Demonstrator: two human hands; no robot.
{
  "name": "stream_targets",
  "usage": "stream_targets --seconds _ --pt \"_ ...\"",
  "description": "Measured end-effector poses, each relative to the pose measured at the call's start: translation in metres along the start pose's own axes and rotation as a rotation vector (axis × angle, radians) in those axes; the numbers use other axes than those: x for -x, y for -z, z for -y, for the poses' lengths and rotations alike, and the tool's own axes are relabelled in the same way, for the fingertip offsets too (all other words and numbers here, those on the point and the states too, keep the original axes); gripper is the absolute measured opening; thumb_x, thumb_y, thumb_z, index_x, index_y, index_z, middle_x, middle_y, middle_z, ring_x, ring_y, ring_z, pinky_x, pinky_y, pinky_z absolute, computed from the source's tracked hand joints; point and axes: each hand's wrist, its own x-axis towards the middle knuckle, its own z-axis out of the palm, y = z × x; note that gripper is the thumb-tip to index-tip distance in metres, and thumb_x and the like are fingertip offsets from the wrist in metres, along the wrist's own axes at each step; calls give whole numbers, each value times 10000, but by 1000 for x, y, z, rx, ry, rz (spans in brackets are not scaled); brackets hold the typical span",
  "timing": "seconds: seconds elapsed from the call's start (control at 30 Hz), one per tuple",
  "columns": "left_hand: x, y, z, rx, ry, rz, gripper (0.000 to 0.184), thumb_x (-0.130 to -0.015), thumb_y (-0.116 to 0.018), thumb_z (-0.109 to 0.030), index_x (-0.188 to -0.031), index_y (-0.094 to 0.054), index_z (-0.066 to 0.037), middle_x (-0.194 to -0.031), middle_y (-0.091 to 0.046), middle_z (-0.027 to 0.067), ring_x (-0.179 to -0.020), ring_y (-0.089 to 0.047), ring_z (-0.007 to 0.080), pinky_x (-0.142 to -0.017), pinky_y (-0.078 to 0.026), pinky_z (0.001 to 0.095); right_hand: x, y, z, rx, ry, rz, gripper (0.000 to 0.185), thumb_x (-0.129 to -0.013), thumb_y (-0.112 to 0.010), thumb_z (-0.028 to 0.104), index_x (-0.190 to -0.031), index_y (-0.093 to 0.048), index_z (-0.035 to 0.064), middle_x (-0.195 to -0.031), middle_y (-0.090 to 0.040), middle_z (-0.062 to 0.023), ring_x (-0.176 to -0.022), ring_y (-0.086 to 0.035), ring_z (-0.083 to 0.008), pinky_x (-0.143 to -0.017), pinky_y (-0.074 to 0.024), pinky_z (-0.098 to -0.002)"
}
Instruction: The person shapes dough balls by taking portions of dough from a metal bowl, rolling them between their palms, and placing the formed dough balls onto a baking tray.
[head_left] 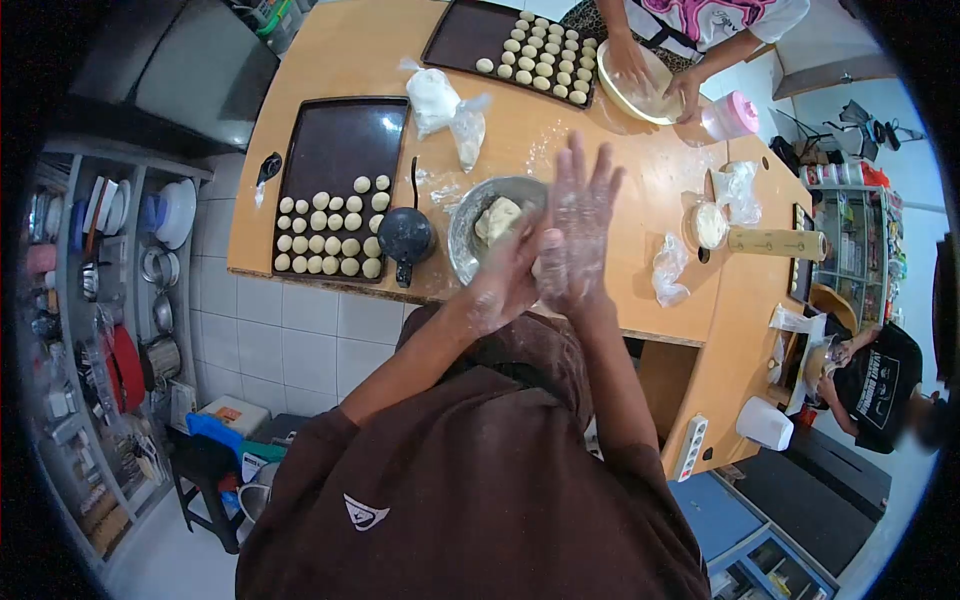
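My right hand (578,235), dusted with flour, is raised over the table's near edge with its fingers stretched out. Against its palm lies my left hand (500,285), also floury; its fingers are blurred and partly hidden. Whether something small sits between the palms, I cannot make out. Just beyond and left of them is a metal bowl (462,225) with a lump of dough (497,220) inside. Beside the bowl stands a dark round device (406,236), perhaps a scale. A baking tray (345,140) holds rows of dough balls (332,243) in its near half.
Opposite, a person's hands (655,85) work in a pale bowl (612,90) beside a second tray (450,35) of dough balls. Flour bags (433,102) lie between the trays. At right are a rolling pin (775,243), a plastic bag (670,270) and a power strip (690,448).
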Motion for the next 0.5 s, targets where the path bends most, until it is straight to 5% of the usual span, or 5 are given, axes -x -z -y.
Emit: stream_targets --seconds 0.13,0.23,0.33,0.4,0.5 --pt "-8 -1 -12 0 -198 -8 690 -954 -376 -593 -1514 -292 -199 -1568 -283 40 -1434 -239 358 -1129 -159 629 58 -22 5 30 234 181 673 -1002 -250 503 -1499 -277 50 -1570 -245 -169 -1476 -76 -394 -1169 -33 -562" --pt "-47 23 60 46 -879 309 723 -936 -365 -644 -1535 -202 -273 -1567 -276 -65 -1454 -194 333 -1081 -101 721 36 -18 34 89 324 62 679 -996 -277 516 -1511 -261 75 -1578 -234 -159 -1486 -56 -360 -1173 -34 -550" --pt "-22 18 36 81 -619 303 657 -1003 -257 -564 -1559 -106 -250 -1605 -177 31 -1456 -211 248 -1162 -207 439 34 -30 -1 667 107 220 709 -995 -212 559 -1523 -245 86 -1578 -233 -158 -1481 -38 -390 -1165 25 -556" --pt "9 -5 -6 130 57 46 672 -999 -247 -574 -1561 -67 -254 -1613 -143 34 -1463 -194 246 -1169 -196 436 14 -5 -7 -87 -5 -9 715 -995 -194 568 -1524 -245 89 -1579 -233 -152 -1476 -47 -408 -1160 53 -562" --pt "-7 2 -16 -2 -143 116 682 -995 -256 -589 -1558 -72 -250 -1594 -167 124 -1474 -84 337 -1179 -161 487 54 -10 11 31 363 219 742 -988 -222 578 -1521 -233 62 -1577 -214 -187 -1470 -90 -420 -1156 26 -587"
